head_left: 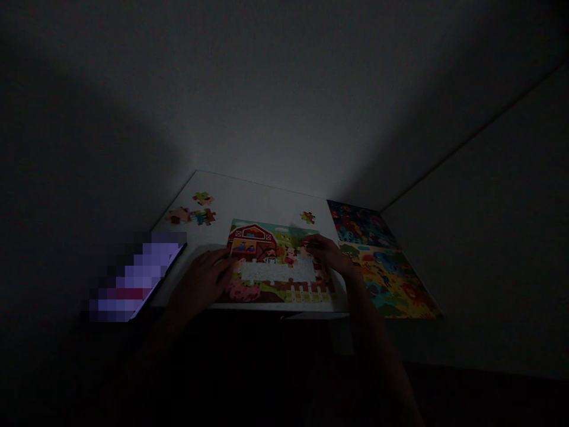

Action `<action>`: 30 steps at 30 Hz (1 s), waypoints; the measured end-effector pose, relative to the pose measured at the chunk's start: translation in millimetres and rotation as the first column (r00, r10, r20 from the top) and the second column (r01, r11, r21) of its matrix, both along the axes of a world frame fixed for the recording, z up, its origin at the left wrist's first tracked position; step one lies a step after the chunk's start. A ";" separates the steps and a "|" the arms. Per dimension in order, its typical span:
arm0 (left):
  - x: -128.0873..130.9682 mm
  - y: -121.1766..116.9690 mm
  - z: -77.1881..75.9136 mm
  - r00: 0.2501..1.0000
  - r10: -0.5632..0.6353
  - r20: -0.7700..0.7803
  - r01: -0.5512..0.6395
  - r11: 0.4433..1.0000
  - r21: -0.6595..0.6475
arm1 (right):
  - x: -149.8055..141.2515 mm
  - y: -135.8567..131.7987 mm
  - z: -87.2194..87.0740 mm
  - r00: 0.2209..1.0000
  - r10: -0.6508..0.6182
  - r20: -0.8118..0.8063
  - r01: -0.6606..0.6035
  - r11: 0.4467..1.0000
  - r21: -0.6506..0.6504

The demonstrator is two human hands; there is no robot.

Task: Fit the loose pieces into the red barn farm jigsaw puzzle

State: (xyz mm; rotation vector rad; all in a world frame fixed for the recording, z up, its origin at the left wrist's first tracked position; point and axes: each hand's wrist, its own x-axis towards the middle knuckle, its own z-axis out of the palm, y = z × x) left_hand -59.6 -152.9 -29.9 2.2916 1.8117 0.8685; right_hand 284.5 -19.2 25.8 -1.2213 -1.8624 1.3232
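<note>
1. Dim grey walls are surrounding a white tabletop (249, 198), and the only strong light is falling on this surface, while the room around it is staying very dark.
2. A farm jigsaw puzzle (275, 261) is lying near the middle of the tabletop, close to its near edge. It is showing a red barn (251, 240) at the far left and a small white fence (306, 292) along the near side. A pale patch (275, 271) is crossing its middle.
3. The left hand (200, 281) is resting at the left side of the puzzle, with its fingers (222, 261) lying close together and pointing toward the barn. I cannot tell if these fingers are holding a piece, because the light is too weak.
4. The right hand (326, 252) is reaching over the right part of the puzzle, and its fingers (311, 241) are gathering narrowly on the picture. Here also I cannot tell if they are holding something.
5. Three loose puzzle pieces (191, 212) are lying together at the far left of the tabletop, and one more piece (307, 217) is lying alone toward the far right.
6. A second colourful puzzle picture with animals (382, 261) is lying to the right of the tabletop, and a device with a pixelated, blurred screen (137, 279) is lying to the left.
</note>
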 end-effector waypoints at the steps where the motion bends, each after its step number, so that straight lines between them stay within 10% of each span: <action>1: 0.3 -0.1 1.1 1.000 -0.004 0.000 0.004 1.000 -0.001 | 1.7 -7.8 -3.8 0.999 -0.033 0.014 0.034 0.999 -0.009; 12: 0.1 -0.9 4.6 0.999 -0.017 -0.029 0.017 1.000 0.005 | -4.3 -40.8 -29.2 0.961 -0.277 0.018 0.270 0.950 0.159; 30: 0.1 -1.7 13.5 0.998 -0.023 -0.053 0.019 0.998 -0.065 | -5.5 -38.2 -40.3 0.939 -0.200 0.280 -0.005 0.805 0.594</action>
